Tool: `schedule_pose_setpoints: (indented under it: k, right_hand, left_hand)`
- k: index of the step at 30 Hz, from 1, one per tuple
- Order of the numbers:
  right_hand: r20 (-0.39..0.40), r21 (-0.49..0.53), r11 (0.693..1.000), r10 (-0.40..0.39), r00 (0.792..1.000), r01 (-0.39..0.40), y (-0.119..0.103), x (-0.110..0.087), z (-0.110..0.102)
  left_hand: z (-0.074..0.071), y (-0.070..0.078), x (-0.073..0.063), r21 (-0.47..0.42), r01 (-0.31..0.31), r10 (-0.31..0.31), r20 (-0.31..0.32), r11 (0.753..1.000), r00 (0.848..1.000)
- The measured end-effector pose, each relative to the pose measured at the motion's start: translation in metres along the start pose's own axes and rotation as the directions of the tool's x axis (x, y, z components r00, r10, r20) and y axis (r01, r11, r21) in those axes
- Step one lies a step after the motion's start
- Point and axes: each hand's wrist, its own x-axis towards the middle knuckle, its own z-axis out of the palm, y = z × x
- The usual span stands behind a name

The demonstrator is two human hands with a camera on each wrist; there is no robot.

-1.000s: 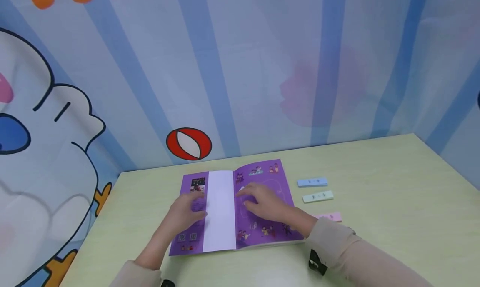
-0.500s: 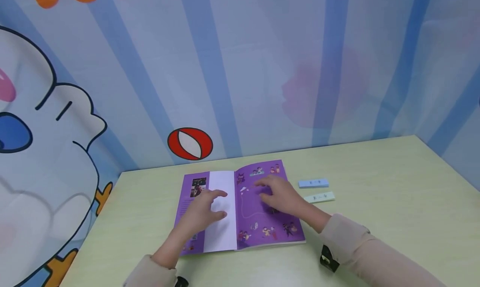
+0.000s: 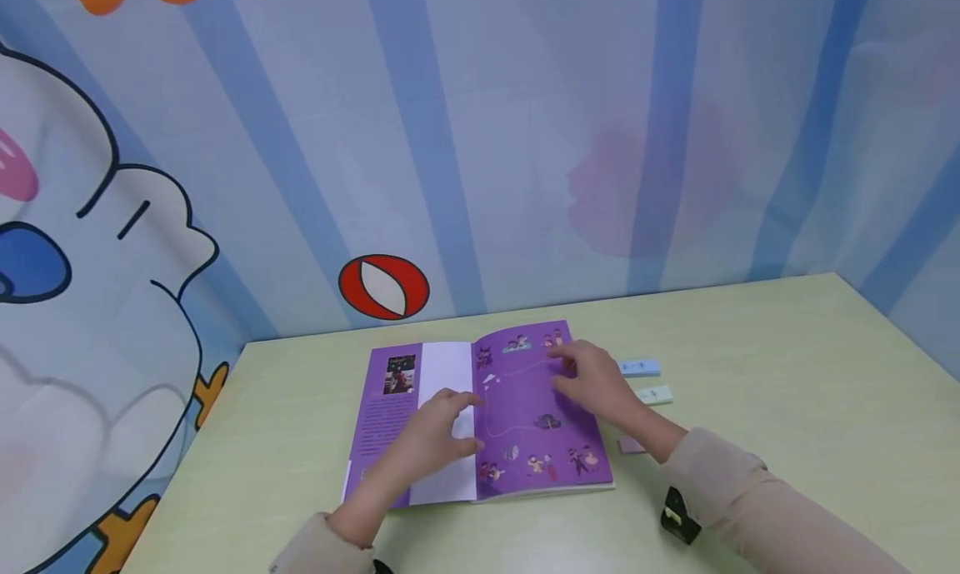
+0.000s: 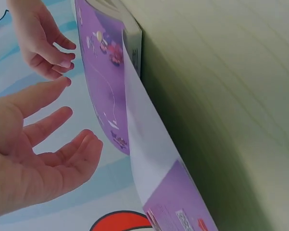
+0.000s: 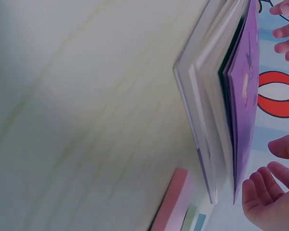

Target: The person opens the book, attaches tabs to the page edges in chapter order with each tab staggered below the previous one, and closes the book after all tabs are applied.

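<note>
An open book (image 3: 517,399) lies on the table, its right side a purple page with small cartoon figures. The cover flap on its left carries a photo and text, and a plain white strip (image 3: 442,374) runs beside the spine. My left hand (image 3: 433,436) is over the white strip, thumb and fingers spread apart with nothing between them. Over the right edge of the purple page is my right hand (image 3: 596,382), its fingers bent loosely and holding nothing. In the left wrist view the left hand (image 4: 48,149) appears raised off the page.
Right of the book lie three small paper pads: blue (image 3: 640,367), pale green (image 3: 657,395) and pink (image 3: 632,446), partly hidden by the right hand and forearm. Behind the pale wooden table (image 3: 765,374) stands a printed blue backdrop (image 3: 510,141).
Both hands have moved to the right: the left from the purple flap to over the white strip, the right from mid-page to the page's right edge. The book stays in place.
</note>
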Motion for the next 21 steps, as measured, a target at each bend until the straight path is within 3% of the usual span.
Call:
schedule_pose_setpoints:
  k: [7, 11, 17, 21]
  right_hand:
    - [-0.027, 0.064, 0.994, 0.091, 0.996, -0.089, 0.010, -0.001, -0.006]
    - [-0.009, 0.134, 0.973, 0.191, 0.982, -0.188, 0.015, -0.003, -0.008]
    - [0.060, 0.288, 0.882, 0.372, 0.926, -0.373, 0.022, 0.001, -0.008]
    - [0.090, 0.360, 0.830, 0.424, 0.901, -0.426, 0.022, 0.002, -0.008]
  left_hand:
    - [0.011, 0.008, 0.000, -0.024, -0.060, 0.061, 0.043, 0.998, 0.997]
    - [0.016, 0.011, 0.000, 0.005, -0.092, 0.092, 0.053, 0.996, 0.994]
    - [0.025, 0.012, 0.000, 0.034, -0.127, 0.125, 0.064, 0.991, 0.990]
    - [0.029, 0.014, -0.001, 0.051, -0.166, 0.162, 0.066, 0.985, 0.985]
